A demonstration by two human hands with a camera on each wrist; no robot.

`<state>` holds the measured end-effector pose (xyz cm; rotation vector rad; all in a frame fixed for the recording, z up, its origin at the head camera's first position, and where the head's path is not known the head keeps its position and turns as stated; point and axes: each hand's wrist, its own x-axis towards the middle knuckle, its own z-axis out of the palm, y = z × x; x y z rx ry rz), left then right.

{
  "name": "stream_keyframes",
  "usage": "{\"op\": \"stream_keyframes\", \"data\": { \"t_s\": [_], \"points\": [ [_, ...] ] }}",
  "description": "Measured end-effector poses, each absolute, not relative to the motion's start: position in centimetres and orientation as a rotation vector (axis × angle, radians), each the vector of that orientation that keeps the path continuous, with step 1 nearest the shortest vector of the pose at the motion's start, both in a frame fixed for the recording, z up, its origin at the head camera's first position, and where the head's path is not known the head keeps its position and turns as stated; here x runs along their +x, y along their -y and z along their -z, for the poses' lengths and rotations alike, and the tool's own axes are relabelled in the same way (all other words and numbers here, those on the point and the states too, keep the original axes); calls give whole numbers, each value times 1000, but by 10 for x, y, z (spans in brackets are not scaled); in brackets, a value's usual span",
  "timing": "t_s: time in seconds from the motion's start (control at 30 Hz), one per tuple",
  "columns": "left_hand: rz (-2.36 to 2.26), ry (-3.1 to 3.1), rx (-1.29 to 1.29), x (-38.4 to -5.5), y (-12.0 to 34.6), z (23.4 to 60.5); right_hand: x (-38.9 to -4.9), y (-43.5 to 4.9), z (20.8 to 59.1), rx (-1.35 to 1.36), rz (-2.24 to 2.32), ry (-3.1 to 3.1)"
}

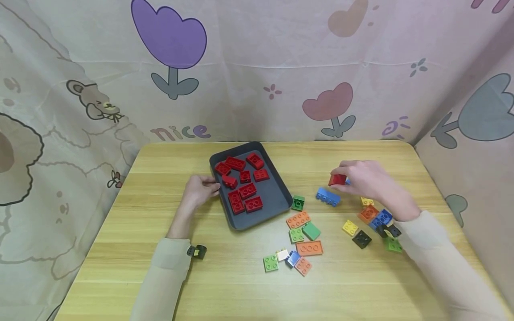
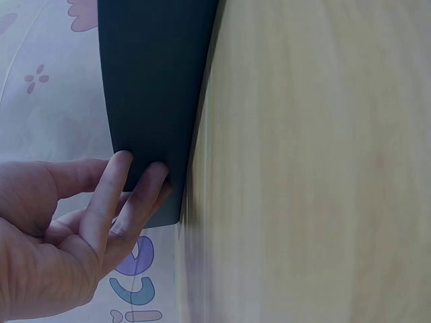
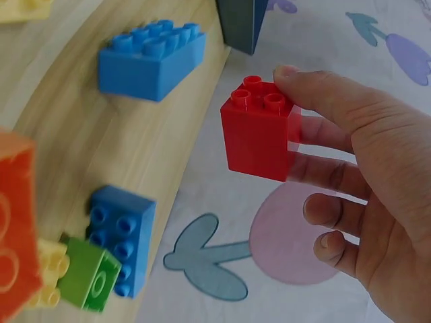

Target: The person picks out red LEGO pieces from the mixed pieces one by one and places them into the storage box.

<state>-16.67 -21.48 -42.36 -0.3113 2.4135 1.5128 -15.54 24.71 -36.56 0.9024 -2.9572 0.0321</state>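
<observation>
My left hand (image 1: 199, 191) grips the left side of a dark grey tray (image 1: 277, 203); in the left wrist view its fingertips lie against the tray's outer wall (image 2: 151, 81). Several red toy building bricks (image 1: 247, 191) lie inside the tray. To the right, my right hand (image 1: 365, 178) holds a red building brick (image 3: 256, 141) above the table, pinched between thumb and fingers. Its studs face up in the right wrist view. Nearest to that hand is a blue brick (image 1: 328, 196). Another blue brick (image 3: 124, 235) shows lower in the right wrist view.
Loose bricks lie on the wooden table (image 1: 136, 249) right of the tray: a green one (image 1: 298, 203), orange ones (image 1: 309, 248), yellow (image 1: 350, 228), black (image 1: 362, 239) and others. Some sit partly under my right forearm. A printed curtain (image 1: 249, 102) hangs behind the table.
</observation>
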Motion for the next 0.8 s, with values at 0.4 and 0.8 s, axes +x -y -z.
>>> {"op": "stream_keyframes", "data": {
  "t_s": [0.4, 0.8],
  "points": [
    [-1522, -2405, -306, -167, 215, 424, -164, -218, 369, 1054, -43, 2802],
    [-1511, -2414, -306, -167, 215, 423, -171, -194, 370, 1189, -45, 2662]
  ]
}}
